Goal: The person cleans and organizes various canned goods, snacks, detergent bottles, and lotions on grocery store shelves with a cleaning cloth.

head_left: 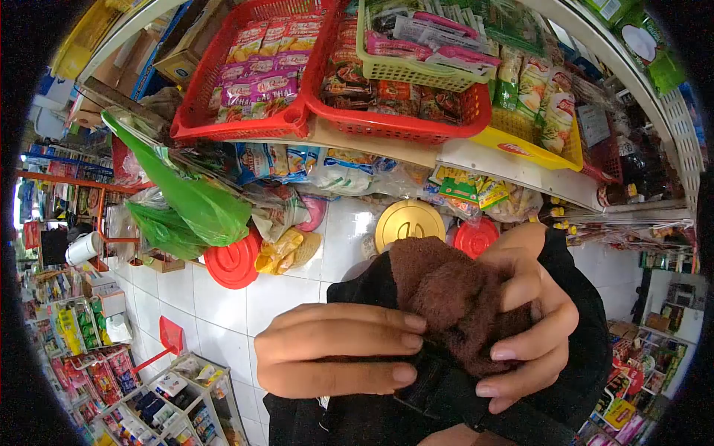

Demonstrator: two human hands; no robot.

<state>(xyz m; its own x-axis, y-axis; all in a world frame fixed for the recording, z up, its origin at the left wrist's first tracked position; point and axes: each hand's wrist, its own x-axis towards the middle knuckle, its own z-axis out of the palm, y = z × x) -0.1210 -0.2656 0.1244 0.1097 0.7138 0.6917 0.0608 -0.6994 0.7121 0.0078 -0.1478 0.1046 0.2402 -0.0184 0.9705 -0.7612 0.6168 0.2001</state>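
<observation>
A crumpled brown terry cloth (454,297) is bunched up close in front of my body. My right hand (532,320) is closed around its right side, the fingers curled into the folds. From the left, my left hand (335,349) reaches across with its fingers stretched out side by side. Its fingertips are at the cloth's lower left edge, and its thumb is hidden. Behind and below both hands is black clothing (342,416).
Red baskets (297,123) of packets and a light green basket (416,70) stand on the shelf ahead. Below are a gold lid (409,223), red lids (232,260) and green plastic bags (197,201). A red dustpan (170,334) and a goods rack (186,386) are at left.
</observation>
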